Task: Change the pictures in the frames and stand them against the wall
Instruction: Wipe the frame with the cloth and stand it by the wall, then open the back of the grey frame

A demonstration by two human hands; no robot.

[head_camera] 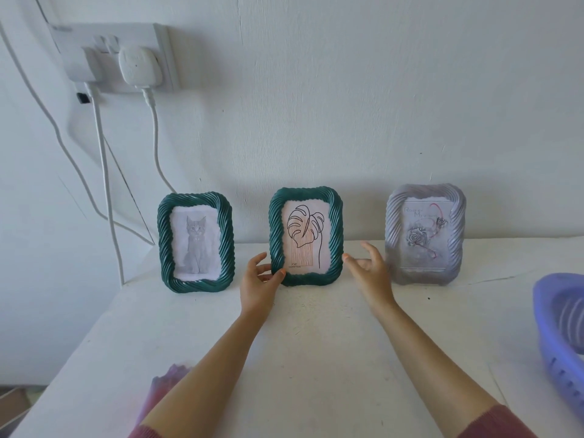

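– Logging frame positions. What stands where?
– Three frames stand upright in a row at the back of the white desk (316,349), by the wall (347,105) (contact at the rear not visible). Kitten frame (164,235), green, on the left. Middle frame (274,235), green, holds a leaf line drawing. Grey frame (393,229), on the right, holds a roses print. Clear gaps between all three.
– Left hand?
– Left hand (259,284) is at the middle frame's lower left corner. The thumb (281,273) lies on the front of the rim and the other fingers curve along the left side edge. A light hold on that corner.
– Right hand?
– Right hand (369,270) is spread wide and holds nothing. It sits in the gap between the middle frame and the grey frame. One fingertip (345,257) is right at the middle frame's right edge, low down; touching or not, cannot tell.
– So the middle frame sits between the hands?
– Yes, flanked on its lower half, base on the desk.
– Anything else?
– Purple basket (559,336) at the desk's right edge, partly cut off. Wall socket (164,55) upper left, with two white plugs and hanging cables. Blurred pink-purple item (167,384) beside the left forearm, not identifiable.
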